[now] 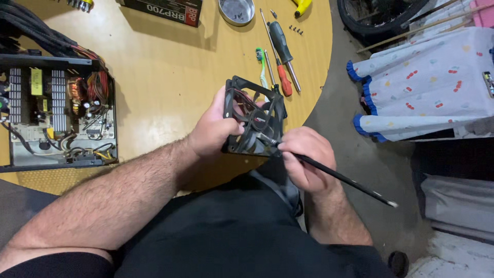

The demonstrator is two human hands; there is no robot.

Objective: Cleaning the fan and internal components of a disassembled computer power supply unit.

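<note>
My left hand grips a black square cooling fan by its left edge and holds it tilted above the table's front edge. My right hand holds a thin black paintbrush like a pen, with its bristle end against the fan's blades near the hub. The brush's long handle points down and to the right, past my wrist.
An opened power supply with bare circuitry and cables lies on the wooden table at the left. Screwdrivers, a green toothbrush, a metal bowl, loose screws and a dark box lie farther back. Patterned fabric sits to the right.
</note>
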